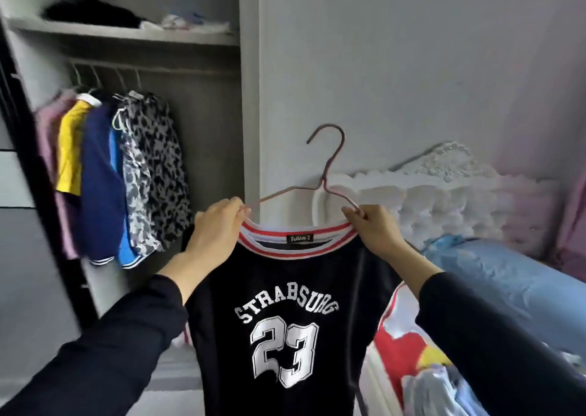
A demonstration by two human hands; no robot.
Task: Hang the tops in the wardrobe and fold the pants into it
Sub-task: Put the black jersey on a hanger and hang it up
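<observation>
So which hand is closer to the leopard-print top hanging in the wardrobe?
Left. The left hand grips one end of the hanger just right of the leopard-print top; the right hand grips the other end, farther right across the black jersey.

jersey [285, 288] below fingers [236, 208]: black, white print, red-white collar | hanger [322, 184]: pink | tops [101, 177] left of fingers: yellow, navy, leopard

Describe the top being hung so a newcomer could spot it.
Just right of the open wardrobe, the left hand and right hand grip a pink wire hanger by its ends. With it they hold up a black jersey with a red-and-white striped collar; unlike the tops hanging inside, it bears a white 23.
</observation>
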